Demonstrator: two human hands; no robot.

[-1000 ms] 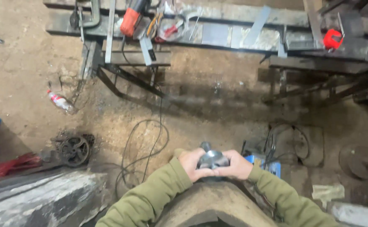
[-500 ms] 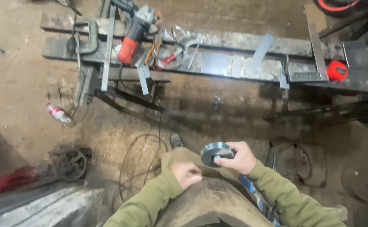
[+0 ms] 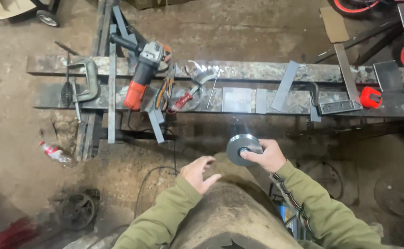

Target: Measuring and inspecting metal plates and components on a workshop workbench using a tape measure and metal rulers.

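Fingers of the right hand (image 3: 267, 157) are closed around one round metal disc (image 3: 241, 148), which is held up in the air, above the dirt floor and just in front of the long steel workbench (image 3: 239, 74). Left hand (image 3: 199, 173) is empty, its fingers spread apart, near the disc but not touching it. Both sleeves are olive green. On the bench lie one orange angle grinder (image 3: 142, 74), one grey C-clamp (image 3: 84, 79), one red pair of pliers (image 3: 179, 102), and one small red object (image 3: 371, 97) at the far right. One plastic bottle (image 3: 56, 153) lies on the floor at the left.
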